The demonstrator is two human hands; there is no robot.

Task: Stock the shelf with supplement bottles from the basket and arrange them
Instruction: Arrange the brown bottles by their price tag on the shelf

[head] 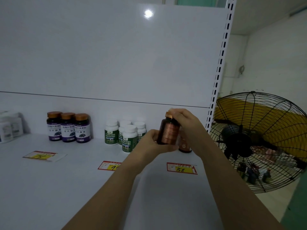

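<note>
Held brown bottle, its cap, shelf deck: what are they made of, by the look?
brown bottle: dark amber, glossy; plastic or glass, cannot tell.
cap: copper-orange metallic sheen, ribbed edge; likely coated plastic or metal.
shelf deck: smooth white, likely painted sheet steel, given the slotted upright.

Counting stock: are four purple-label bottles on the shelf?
No, only three purple-label bottles stand in a row on the shelf.

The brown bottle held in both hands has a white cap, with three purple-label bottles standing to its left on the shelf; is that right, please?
Not quite: the head view shows the brown bottle has an orange cap, not a white one. The left hand and right hand do hold it, and the three purple-label bottles stand to its left on the shelf.
</note>
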